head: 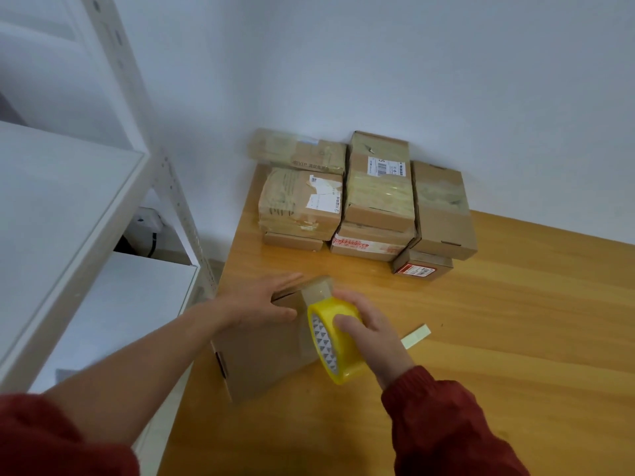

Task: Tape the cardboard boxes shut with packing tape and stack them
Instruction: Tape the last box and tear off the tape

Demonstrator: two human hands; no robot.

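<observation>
Glossy wooden table; right hand grips yellow tape roll.

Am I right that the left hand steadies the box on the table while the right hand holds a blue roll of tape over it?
Not quite: the head view shows the roll of tape is yellow, not blue. Otherwise, the left hand steadies the box on the table while the right hand holds the roll over it.

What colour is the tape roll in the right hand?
Yellow tape roll; clearest in the head view.

Eight boxes — one tape roll
</observation>
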